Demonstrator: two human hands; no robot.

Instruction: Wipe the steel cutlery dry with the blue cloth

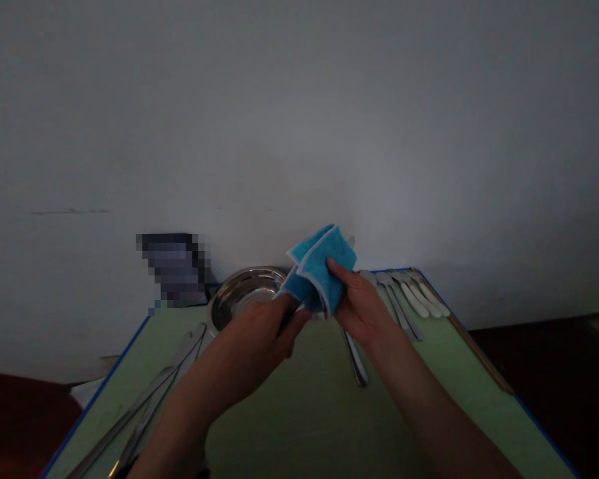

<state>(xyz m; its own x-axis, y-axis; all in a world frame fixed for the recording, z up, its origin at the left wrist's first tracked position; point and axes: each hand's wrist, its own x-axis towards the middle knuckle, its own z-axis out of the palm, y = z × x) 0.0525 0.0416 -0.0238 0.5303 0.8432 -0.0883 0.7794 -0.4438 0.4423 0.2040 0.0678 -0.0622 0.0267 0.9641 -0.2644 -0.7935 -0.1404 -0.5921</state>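
Note:
A folded blue cloth [329, 259] with white edging is held above the table, in front of the wall. My right hand [357, 303] closes on its right side, thumb pressed on the outer face. At the lower left of the cloth, my left hand [272, 326] is closed, its fingertips partly hidden in the folds. A small greyish tip [351, 241] shows behind the cloth's upper right edge; what it belongs to is hidden. Beneath my right hand, a metal utensil handle [357, 366] lies on the table.
A shiny metal bowl [224, 299] stands behind my left hand. Long metal utensils [150, 392] lie at the left of the green table [289, 419]. Several spoons or forks, some with white handles [416, 299], lie back right. A pixelated dark-framed object [174, 269] leans by the wall.

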